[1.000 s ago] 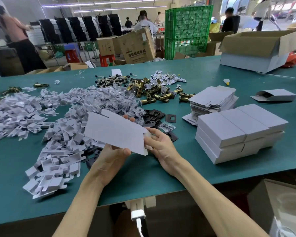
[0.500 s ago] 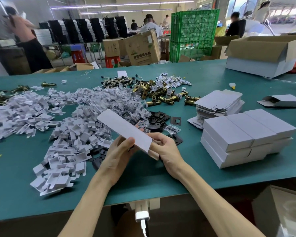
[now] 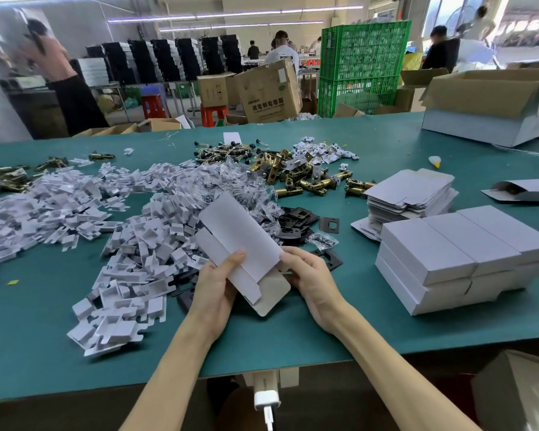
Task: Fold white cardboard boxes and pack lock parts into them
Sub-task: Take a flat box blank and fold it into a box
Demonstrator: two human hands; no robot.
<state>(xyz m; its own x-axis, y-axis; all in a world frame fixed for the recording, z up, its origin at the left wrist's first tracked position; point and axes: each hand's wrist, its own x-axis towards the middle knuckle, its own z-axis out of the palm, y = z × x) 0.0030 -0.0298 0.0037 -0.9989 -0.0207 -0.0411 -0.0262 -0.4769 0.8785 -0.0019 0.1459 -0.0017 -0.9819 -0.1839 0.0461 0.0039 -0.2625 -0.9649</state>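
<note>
Both hands hold one white cardboard box (image 3: pixel 240 241), partly opened into a sleeve, above the green table (image 3: pixel 293 343). My left hand (image 3: pixel 217 287) grips its left side with the thumb on the top face. My right hand (image 3: pixel 308 275) holds the right edge, and the grey end flap hangs toward me. Brass latch parts (image 3: pixel 308 178) lie at the back centre. Black plates (image 3: pixel 296 222) lie just behind the box. A stack of flat box blanks (image 3: pixel 411 194) stands to the right, with folded white boxes (image 3: pixel 461 253) in front of it.
A big heap of white cardboard inserts (image 3: pixel 131 244) covers the left of the table. A partly folded box (image 3: pixel 523 191) lies far right. An open carton (image 3: pixel 492 104) sits at the back right, green crates (image 3: pixel 361 63) behind. A charger (image 3: pixel 266 396) hangs at the near edge.
The flat blank has been turned and opened into a sleeve shape. Its near end flap now hangs down toward me, and my left thumb has moved onto the top face.
</note>
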